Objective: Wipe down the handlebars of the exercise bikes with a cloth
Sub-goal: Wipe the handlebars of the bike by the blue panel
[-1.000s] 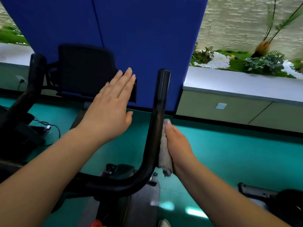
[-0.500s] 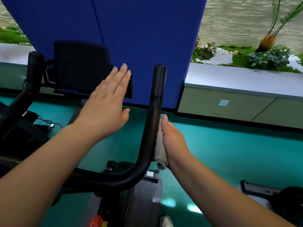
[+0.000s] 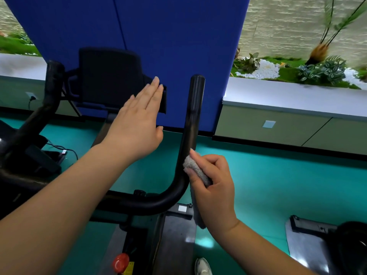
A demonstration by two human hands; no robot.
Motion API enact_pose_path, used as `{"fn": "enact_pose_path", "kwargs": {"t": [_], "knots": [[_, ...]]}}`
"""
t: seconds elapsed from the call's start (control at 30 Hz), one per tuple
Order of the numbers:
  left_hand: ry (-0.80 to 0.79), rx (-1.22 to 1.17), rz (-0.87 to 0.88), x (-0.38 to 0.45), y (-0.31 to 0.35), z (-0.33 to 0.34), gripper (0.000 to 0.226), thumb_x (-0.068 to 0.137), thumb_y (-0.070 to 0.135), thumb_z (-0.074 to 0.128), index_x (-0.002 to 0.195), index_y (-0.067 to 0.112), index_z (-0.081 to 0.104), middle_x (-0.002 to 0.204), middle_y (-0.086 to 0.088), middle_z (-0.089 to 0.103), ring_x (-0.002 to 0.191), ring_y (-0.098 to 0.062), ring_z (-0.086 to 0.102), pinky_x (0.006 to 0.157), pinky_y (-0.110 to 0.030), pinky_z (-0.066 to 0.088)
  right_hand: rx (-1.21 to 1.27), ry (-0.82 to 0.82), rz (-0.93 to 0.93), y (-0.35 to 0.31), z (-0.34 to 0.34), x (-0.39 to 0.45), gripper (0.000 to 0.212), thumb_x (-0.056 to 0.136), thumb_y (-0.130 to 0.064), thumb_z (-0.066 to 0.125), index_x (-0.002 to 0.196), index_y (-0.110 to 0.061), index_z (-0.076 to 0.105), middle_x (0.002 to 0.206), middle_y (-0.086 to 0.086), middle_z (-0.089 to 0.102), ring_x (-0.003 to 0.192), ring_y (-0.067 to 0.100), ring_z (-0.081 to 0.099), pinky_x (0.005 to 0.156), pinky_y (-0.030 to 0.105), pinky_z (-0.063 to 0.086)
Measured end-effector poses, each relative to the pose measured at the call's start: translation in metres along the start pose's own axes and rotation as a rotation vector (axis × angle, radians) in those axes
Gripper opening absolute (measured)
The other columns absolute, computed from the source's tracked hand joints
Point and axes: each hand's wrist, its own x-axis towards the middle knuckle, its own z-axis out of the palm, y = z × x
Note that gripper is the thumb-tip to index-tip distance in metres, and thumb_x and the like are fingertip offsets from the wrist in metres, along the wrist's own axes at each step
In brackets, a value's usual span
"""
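Right hand [image 3: 215, 187] pinching grey cloth [image 3: 195, 170] against right handlebar [image 3: 191, 124] bend; left hand [image 3: 137, 128] flat, fingers together. Best wrapped around tube, stroked firmly upward to tip.

we see a black handlebar [image 3: 191, 124] and a grey-beige fuzzy cloth [image 3: 195, 170] over a teal floor [image 3: 268, 175]. behind stands a plain deep-blue panel [image 3: 168, 36]; a red knob [image 3: 120, 262] sits beside a yellow label [image 3: 128, 269].
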Motion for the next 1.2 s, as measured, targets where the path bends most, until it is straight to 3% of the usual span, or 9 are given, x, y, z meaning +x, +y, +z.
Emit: {"fn": "enact_pose_path", "kwargs": {"t": [0.2,0.33,0.47,0.6,0.77,0.9,0.97,1.1,1.2], "knots": [[-0.035,-0.022,-0.001,-0.013,-0.003,0.005,0.083,0.093,0.029,0.053,0.152,0.016,-0.002,0.16,0.004,-0.011,0.147,-0.014,-0.003,0.12,-0.036,0.006,-0.046,-0.101,-0.104,-0.013,-0.004,-0.026,0.039,0.083,-0.027,0.066,0.121,-0.021,0.065,0.1,0.003,0.047,0.094,0.007,0.05,0.085,0.018,0.045],[-0.032,-0.046,0.011,-0.018,-0.005,0.007,0.079,0.093,0.027,0.054,0.153,0.016,0.002,0.161,0.003,-0.007,0.147,-0.015,-0.002,0.12,-0.038,0.007,-0.173,-0.227,-0.251,-0.022,-0.005,-0.043,0.036,0.084,-0.019,0.07,0.12,-0.019,0.067,0.104,0.005,0.046,0.092,0.006,0.043,0.087,0.013,0.038],[-0.024,-0.095,-0.023,-0.026,0.003,0.007,0.076,0.094,0.025,0.051,0.153,0.014,0.003,0.161,0.001,-0.007,0.147,-0.016,-0.003,0.118,-0.035,0.003,-0.274,-0.231,-0.319,-0.017,-0.011,-0.039,0.035,0.085,-0.015,0.071,0.119,-0.017,0.068,0.103,0.007,0.046,0.09,0.01,0.045,0.084,0.014,0.039],[0.002,-0.126,-0.041,-0.035,0.016,0.003,0.075,0.095,0.024,0.049,0.152,0.012,0.001,0.16,0.001,-0.009,0.147,-0.015,-0.005,0.118,-0.033,0.003,-0.305,-0.142,-0.244,0.004,-0.026,-0.022,0.037,0.081,-0.012,0.074,0.117,-0.017,0.069,0.097,0.008,0.048,0.082,0.01,0.044,0.081,0.009,0.037],[0.042,-0.133,-0.026,-0.041,0.052,-0.006,0.075,0.094,0.023,0.05,0.153,0.015,0.005,0.16,0.004,-0.008,0.146,-0.015,-0.003,0.117,-0.034,0.006,-0.232,-0.07,-0.036,0.039,-0.054,0.001,0.038,0.079,-0.011,0.076,0.115,-0.023,0.069,0.096,0.003,0.05,0.085,0.004,0.047,0.081,0.002,0.034],[0.067,0.01,0.137,-0.028,0.097,0.011,0.07,0.08,0.02,0.067,0.143,0.009,0.039,0.154,-0.008,0.03,0.143,-0.028,0.022,0.117,-0.044,0.022,-0.226,-0.104,0.032,0.068,-0.093,0.033,0.034,0.083,-0.013,0.073,0.115,-0.021,0.07,0.097,0.001,0.053,0.088,-0.008,0.05,0.079,-0.001,0.032],[0.049,0.045,0.177,-0.018,0.126,0.024,0.067,0.078,0.024,0.069,0.139,0.011,0.046,0.151,-0.007,0.036,0.143,-0.028,0.025,0.116,-0.045,0.021,-0.244,-0.138,0.058,0.084,-0.116,0.05,0.033,0.084,-0.013,0.072,0.116,-0.02,0.07,0.097,-0.001,0.053,0.091,-0.017,0.048,0.078,-0.003,0.03],[-0.093,0.055,0.158,0.004,0.185,0.063,0.064,0.095,0.035,0.045,0.151,0.02,0.018,0.16,0.003,0.01,0.147,-0.019,-0.004,0.118,-0.037,-0.004,-0.275,-0.203,0.103,0.122,-0.168,0.083,0.032,0.085,-0.015,0.071,0.117,-0.02,0.07,0.094,-0.004,0.053,0.091,-0.018,0.049,0.076,-0.004,0.031],[-0.2,0.079,0.112,0.024,0.212,0.1,0.065,0.097,0.037,0.042,0.152,0.022,0.011,0.16,0.003,0.009,0.147,-0.019,-0.001,0.117,-0.037,-0.004,-0.321,-0.262,0.129,0.151,-0.201,0.107,0.032,0.086,-0.018,0.07,0.118,-0.02,0.069,0.094,-0.004,0.052,0.09,-0.015,0.049,0.075,-0.003,0.031]]}}
